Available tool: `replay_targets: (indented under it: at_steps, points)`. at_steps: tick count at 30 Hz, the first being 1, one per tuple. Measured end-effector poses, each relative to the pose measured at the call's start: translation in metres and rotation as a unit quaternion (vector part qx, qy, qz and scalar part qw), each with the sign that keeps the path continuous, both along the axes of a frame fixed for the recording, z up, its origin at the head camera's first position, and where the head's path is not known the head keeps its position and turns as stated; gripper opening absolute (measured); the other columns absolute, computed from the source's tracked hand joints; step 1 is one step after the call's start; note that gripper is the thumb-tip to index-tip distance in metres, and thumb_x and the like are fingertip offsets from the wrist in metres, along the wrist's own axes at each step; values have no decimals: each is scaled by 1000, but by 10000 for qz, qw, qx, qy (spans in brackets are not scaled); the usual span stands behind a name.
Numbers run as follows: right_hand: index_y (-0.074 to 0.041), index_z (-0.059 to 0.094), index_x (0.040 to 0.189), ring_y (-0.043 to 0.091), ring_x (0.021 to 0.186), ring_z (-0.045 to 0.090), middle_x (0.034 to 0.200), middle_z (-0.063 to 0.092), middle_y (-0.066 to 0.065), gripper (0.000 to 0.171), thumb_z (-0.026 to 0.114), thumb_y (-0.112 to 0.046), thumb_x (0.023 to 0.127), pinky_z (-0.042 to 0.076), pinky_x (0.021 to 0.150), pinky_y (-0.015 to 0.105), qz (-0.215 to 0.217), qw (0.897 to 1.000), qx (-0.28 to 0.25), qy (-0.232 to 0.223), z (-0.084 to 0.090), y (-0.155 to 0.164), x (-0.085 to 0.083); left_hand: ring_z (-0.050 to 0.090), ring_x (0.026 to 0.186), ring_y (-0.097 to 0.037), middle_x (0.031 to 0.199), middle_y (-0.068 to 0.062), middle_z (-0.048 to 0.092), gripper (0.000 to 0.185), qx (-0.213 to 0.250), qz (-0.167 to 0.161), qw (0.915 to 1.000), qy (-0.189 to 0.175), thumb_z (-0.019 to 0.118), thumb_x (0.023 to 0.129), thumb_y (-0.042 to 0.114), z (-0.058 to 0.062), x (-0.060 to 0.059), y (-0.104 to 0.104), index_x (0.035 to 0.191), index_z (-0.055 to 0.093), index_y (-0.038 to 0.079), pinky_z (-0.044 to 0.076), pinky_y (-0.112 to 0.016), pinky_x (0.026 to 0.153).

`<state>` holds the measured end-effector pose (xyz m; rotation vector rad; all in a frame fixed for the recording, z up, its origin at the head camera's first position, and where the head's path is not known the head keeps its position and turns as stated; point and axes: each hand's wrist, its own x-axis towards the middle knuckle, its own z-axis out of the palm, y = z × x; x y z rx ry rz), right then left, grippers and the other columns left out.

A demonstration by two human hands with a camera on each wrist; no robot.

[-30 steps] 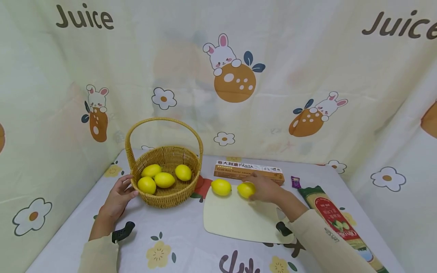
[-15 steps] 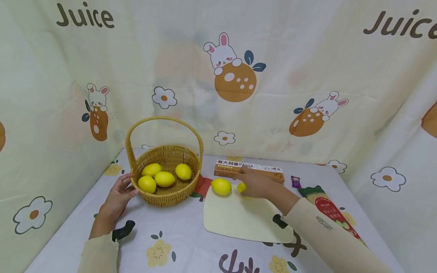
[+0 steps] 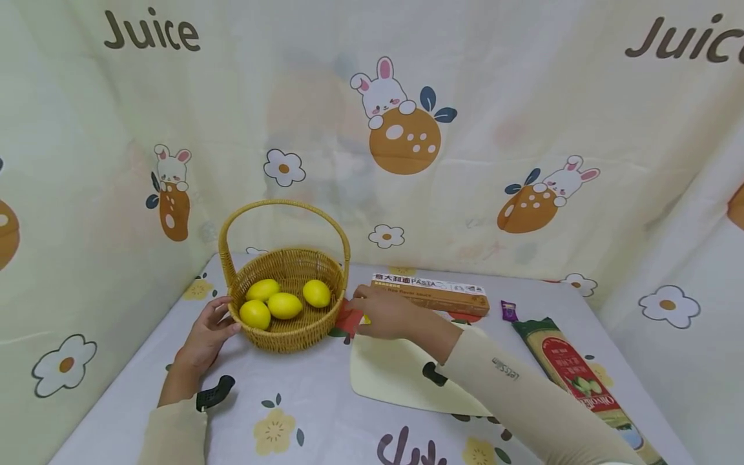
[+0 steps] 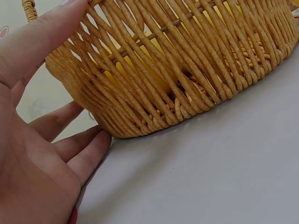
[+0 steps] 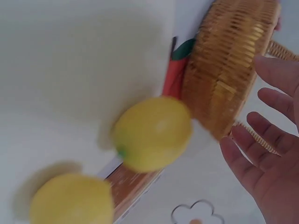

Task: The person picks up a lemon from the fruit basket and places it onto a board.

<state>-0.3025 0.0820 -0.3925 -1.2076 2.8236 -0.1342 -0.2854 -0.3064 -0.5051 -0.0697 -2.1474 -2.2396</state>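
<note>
- Sliding leftward across the cutting board (image 3: 401,381), the right hand (image 3: 380,315) now hovers open-fingered over both lemons (image 5: 152,133), gripping neither.
- Left hand (image 3: 205,339) stays flat-fingered against the wicker basket (image 3: 290,326), steadying it.

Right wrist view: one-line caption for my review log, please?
Open right hand hovers near two lemons on a pale cutting board, wicker basket just beyond.

A long pasta box (image 3: 430,292) lies along the back of the table. To its right sits a small purple packet (image 3: 509,311), then a spaghetti bag (image 3: 575,378) running forward. A rabbit-printed "Juice" curtain (image 3: 401,123) hangs behind.
</note>
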Motion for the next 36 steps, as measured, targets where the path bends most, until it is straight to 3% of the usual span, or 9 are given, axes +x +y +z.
replay_targets:
  at_steps: [9, 14, 24, 30, 36]
  points:
    - [-18, 60, 132, 14, 99, 52, 121, 54, 1, 45, 67, -37, 92, 48, 83, 27, 283, 9995, -124, 96, 9, -44, -4, 27, 139, -39, 160, -17, 12, 61, -25, -14, 10000, 9, 71, 89, 9, 3, -1, 0, 139, 40, 24, 23, -47, 110]
    - [-16, 58, 134, 15, 110, 52, 127, 53, 3, 47, 64, -39, 94, 45, 95, 28, 423, 9991, 66, 57, 9, -65, -8, 28, 138, -40, 159, -18, 13, 61, 21, -38, 10000, 38, 71, 89, 7, 3, -2, 2, 139, 39, 20, 27, -44, 109]
    - [-18, 59, 133, 15, 117, 52, 133, 52, 1, 43, 61, -39, 96, 44, 99, 31, 199, 9991, -36, -375, -3, -99, -18, 28, 138, -40, 159, -18, 13, 63, 48, -65, 10000, 36, 71, 89, 7, 2, 0, 4, 141, 37, 17, 25, -45, 109]
    - [-20, 56, 136, 18, 132, 42, 145, 46, 0, 43, 58, -39, 97, 36, 107, 33, 1, 9964, -284, -804, -10, -122, -21, 25, 139, -38, 160, -16, 12, 62, 18, -31, 10000, -15, 70, 89, 7, -1, 1, -2, 141, 38, 21, 27, -42, 109]
    - [-21, 52, 139, 13, 127, 46, 143, 47, -2, 46, 59, -38, 97, 38, 105, 30, -118, 9933, -417, -1067, -17, -138, -26, 26, 139, -40, 160, -17, 12, 62, 58, -53, 10000, 41, 71, 89, 8, -3, -2, -2, 141, 39, 21, 25, -46, 109]
